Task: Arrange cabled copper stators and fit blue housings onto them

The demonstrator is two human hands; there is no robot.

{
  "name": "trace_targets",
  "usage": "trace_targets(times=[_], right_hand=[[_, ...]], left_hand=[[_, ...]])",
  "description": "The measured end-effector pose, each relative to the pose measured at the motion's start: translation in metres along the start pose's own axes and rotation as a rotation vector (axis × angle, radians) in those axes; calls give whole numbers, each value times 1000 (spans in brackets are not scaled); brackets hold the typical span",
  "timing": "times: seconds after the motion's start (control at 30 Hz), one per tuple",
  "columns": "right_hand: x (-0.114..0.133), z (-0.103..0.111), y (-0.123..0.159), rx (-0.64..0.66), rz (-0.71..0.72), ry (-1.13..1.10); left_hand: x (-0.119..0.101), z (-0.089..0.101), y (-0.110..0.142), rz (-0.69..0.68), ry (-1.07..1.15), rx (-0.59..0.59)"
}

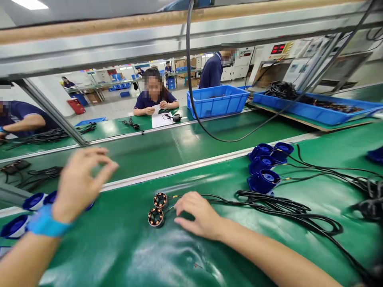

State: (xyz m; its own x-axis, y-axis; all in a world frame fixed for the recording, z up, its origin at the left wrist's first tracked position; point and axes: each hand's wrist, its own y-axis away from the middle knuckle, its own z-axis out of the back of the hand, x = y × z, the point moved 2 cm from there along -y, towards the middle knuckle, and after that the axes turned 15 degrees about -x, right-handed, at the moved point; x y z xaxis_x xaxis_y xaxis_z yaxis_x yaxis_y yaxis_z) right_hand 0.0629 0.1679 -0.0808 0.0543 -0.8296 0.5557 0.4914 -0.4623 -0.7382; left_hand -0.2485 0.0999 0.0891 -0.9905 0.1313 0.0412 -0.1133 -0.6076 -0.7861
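Observation:
My left hand (pixel 82 181), with a blue band (pixel 49 223) on its wrist, is raised at the left above the blue plastic housings. Its thumb and curved fingers are apart, and nothing shows between them. On the green mat lie two ring-shaped motor stators with copper windings: one stator (pixel 160 200) sits just behind the other stator (pixel 156 217). Just right of them rests my right hand (pixel 199 215), thumb and fingers apart, over the stators' leads. Whether its fingertips touch the leads I cannot tell. Black cables (pixel 272 205) run from there to the right.
Several dark blue housings (pixel 263 181) with wires stand at the right, more housings (pixel 14 226) at the left. A hanging black cable (pixel 191 79) loops ahead. Beyond are a blue crate (pixel 218 103), a blue tray (pixel 338 113) of cables, and co-workers, one holding paper (pixel 161 117).

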Motion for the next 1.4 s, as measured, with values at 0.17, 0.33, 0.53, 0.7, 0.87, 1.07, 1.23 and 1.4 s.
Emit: trace_targets(times=[0.17,0.33,0.53,0.7,0.87,1.07,1.23,1.4], right_hand=[[-31,21,10,66,-57,313],[-25,-2,12,156,15,362],[-21,-1,15,206,-116,164],[-17,9,15,241,-276,64],[-12,14,7,126,-355,-26],[-28,6,6,60,-493,195],[-37,2,5,176,-480,318],[-38,8,7,106,-429,294]], left_hand=[[-75,-63,103,-133,251,313],[-111,-79,150,-41,252,200],[-106,-83,163,-78,361,235],[-100,-81,159,-60,468,278],[-94,-75,135,59,540,240],[-78,-98,103,-72,374,424],[-70,-118,96,-128,388,604],[-68,-118,102,-126,393,698]])
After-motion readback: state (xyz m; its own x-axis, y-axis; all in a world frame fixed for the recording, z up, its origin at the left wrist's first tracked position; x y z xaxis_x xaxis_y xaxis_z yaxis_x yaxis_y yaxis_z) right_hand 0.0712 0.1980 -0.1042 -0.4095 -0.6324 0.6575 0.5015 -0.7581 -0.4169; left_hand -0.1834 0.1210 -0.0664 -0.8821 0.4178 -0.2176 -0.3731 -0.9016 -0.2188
